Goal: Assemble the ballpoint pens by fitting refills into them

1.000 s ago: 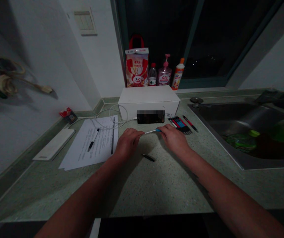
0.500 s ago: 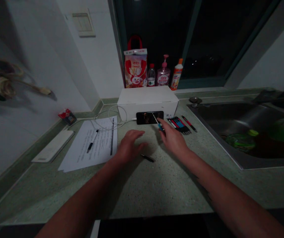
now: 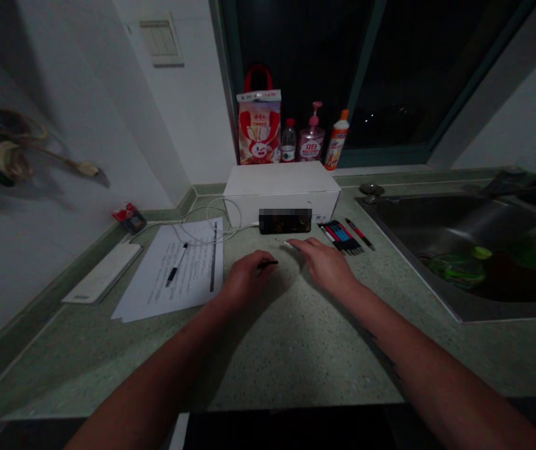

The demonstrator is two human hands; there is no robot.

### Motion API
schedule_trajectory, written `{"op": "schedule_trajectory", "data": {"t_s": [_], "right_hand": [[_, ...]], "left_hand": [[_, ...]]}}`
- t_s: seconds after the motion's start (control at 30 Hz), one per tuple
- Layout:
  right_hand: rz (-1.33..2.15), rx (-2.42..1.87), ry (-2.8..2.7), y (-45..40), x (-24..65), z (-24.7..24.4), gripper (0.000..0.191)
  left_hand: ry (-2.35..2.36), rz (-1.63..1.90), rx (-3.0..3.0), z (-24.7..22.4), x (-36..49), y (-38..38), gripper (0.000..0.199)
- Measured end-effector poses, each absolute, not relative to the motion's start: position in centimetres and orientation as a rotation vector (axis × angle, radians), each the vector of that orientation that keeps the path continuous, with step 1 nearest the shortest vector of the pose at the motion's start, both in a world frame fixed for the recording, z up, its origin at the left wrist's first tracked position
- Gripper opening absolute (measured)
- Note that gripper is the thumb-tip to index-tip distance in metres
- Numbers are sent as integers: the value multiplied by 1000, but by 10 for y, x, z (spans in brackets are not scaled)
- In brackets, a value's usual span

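The left hand (image 3: pixel 245 281) pinched a small black pen barrel (image 3: pixel 268 264) between its fingers (image 3: pixel 259 267) just above the table (image 3: pixel 296 350), while the right hand (image 3: pixel 327 265) lay with fingers (image 3: pixel 302 247) pressed together, just beside a thin pen refill (image 3: pixel 284 241).

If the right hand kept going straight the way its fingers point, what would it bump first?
Probably the thin pale pen part lying just off the right hand's fingertips, though depth is hard to judge.
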State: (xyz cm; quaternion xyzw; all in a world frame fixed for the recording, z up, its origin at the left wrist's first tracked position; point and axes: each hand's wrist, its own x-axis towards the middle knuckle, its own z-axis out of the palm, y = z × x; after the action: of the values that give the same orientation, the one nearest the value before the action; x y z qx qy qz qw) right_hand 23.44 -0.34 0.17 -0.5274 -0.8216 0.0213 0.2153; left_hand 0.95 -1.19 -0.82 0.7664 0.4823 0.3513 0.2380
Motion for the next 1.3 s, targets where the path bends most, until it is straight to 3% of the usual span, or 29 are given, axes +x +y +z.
{"op": "schedule_trajectory", "data": {"t_s": [0.2,0.63,0.93,1.07,1.3], "right_hand": [[24,-1434,-2412,-6,232,3,63],[1,-1434,-2458,-6,233,3,61],[187,-1295,-2501,-11,223,4,46],[288,-1301,-2409,-12,219,4,25],[322,-1238,-2360,-9,221,-1,20]], "left_hand": [[1505,1222,1922,-5,6,-7,11],[1473,1218,2057,-8,2,-3,14],[1381,926,2127,-15,9,-7,16],[1370,980,1955,-17,10,-7,13],[1350,1025,1905,-16,8,-6,12]]}}
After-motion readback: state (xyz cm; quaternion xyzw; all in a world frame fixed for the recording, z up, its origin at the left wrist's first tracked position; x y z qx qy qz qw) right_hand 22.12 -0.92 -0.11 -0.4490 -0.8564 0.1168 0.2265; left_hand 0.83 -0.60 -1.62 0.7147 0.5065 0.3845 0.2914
